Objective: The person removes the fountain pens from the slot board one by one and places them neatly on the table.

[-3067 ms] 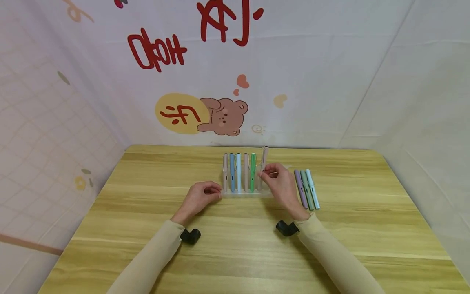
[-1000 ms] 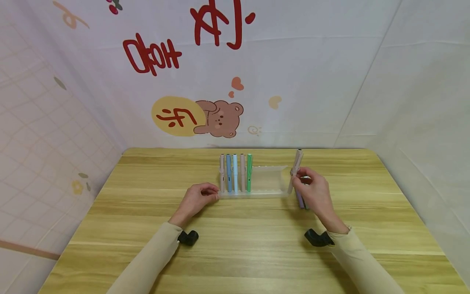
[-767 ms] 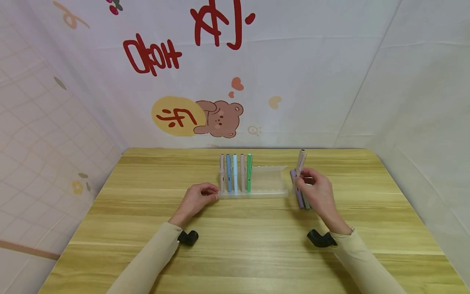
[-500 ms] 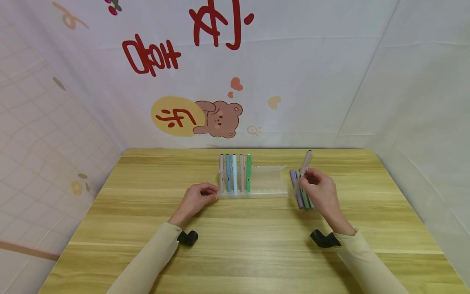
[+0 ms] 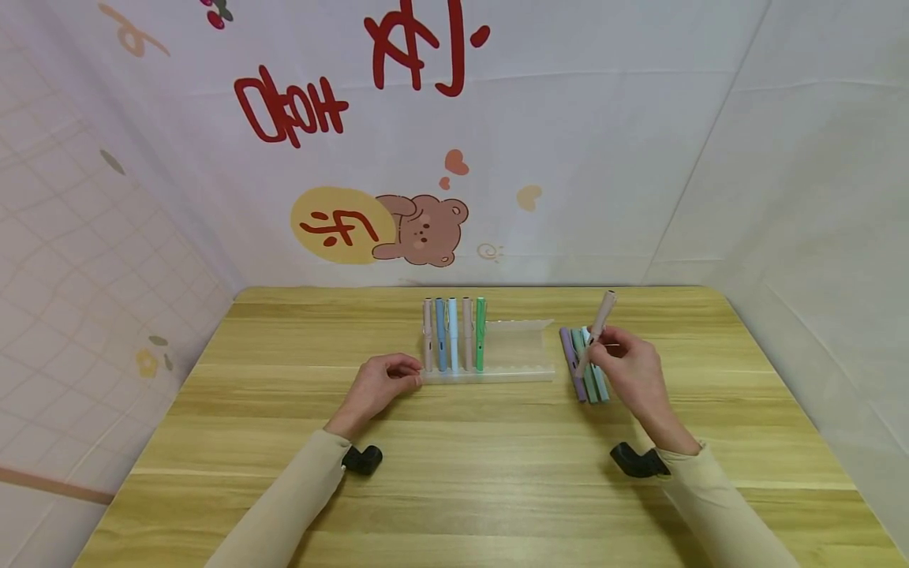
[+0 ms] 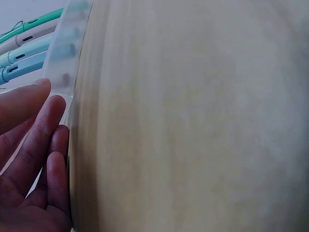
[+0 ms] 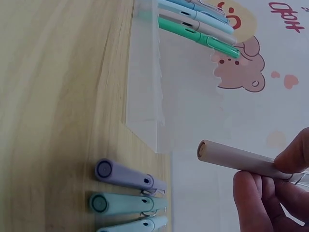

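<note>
My left hand (image 5: 379, 386) holds the left end of a clear plastic pen stand (image 5: 511, 377), thumb and fingertips at its corner. In the stand, several pens stand upright in the left part: pinkish-beige, blue, light blue, another beige and a green pen (image 5: 480, 335). My right hand (image 5: 632, 375) pinches a capped pale beige pen (image 5: 602, 314) between thumb and fingers, tilted, its lower end right of the stand. Below it lie a purple pen (image 7: 125, 175), a sage green pen (image 7: 120, 204) and a light blue pen (image 7: 137, 225), side by side.
The wooden table (image 5: 454, 489) reaches back to a white cloth wall (image 5: 604, 142) with red lettering and a bear print. A raised, translucent back panel (image 5: 517, 347) shows behind the stand's right part. Black wrist mounts (image 5: 639, 460) stick out below the hands.
My right hand has lifted the pale beige pen from the stand and carried it right, over the lying pens, tilting it more. My left hand stays at the stand's left end.
</note>
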### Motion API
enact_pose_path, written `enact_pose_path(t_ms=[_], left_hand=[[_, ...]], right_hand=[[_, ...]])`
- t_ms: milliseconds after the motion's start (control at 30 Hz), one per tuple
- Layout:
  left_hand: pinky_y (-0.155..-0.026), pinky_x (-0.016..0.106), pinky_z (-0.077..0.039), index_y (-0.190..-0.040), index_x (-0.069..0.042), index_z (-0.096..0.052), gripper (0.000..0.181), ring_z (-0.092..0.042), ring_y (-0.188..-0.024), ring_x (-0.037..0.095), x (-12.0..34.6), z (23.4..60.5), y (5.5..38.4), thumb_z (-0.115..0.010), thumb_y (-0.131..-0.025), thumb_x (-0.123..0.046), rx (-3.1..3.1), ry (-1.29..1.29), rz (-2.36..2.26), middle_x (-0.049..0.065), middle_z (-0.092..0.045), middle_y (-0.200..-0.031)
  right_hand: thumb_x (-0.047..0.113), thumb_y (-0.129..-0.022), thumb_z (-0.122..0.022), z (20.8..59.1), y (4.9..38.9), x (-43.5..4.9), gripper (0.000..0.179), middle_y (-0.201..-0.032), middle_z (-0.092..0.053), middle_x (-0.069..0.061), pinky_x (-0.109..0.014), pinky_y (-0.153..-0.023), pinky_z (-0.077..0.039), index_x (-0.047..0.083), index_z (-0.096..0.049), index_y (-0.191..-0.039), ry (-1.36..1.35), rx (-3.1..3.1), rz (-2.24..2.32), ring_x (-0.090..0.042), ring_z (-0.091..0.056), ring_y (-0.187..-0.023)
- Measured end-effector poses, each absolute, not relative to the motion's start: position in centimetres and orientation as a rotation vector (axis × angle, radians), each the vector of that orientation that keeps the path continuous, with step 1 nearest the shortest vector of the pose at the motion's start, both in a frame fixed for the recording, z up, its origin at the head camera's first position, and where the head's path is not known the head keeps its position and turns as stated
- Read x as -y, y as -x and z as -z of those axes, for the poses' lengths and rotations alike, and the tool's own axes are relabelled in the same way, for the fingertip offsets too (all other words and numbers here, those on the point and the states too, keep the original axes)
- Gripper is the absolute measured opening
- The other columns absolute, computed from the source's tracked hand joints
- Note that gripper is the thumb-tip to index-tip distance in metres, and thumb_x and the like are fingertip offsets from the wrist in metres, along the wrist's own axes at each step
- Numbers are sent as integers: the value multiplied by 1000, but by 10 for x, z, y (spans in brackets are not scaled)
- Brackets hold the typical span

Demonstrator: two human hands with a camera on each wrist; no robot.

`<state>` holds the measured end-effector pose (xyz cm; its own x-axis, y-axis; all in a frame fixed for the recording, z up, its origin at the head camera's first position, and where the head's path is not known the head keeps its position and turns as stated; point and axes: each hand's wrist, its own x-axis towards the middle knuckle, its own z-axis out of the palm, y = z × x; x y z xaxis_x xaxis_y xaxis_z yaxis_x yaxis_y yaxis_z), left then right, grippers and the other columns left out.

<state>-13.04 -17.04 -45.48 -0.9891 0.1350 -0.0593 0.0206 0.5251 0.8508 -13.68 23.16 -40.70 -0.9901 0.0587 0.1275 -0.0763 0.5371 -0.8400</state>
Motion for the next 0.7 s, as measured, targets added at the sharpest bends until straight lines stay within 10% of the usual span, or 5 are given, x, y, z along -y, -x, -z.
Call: enact_pose_path(t_ms=[700], left_hand=[[-86,35,-52,-107,-8,-76,16,-68,-89,14,171,455,131,-79,-92,-10,-2644,-136,-1468,-1,-75,-95]], right_hand=[[20,-98,-64,408,140,-258,40,-114,-74,-20,-10,-73,-44,-4,-68,-129,-9,2729,-1291,5,-60,-90]])
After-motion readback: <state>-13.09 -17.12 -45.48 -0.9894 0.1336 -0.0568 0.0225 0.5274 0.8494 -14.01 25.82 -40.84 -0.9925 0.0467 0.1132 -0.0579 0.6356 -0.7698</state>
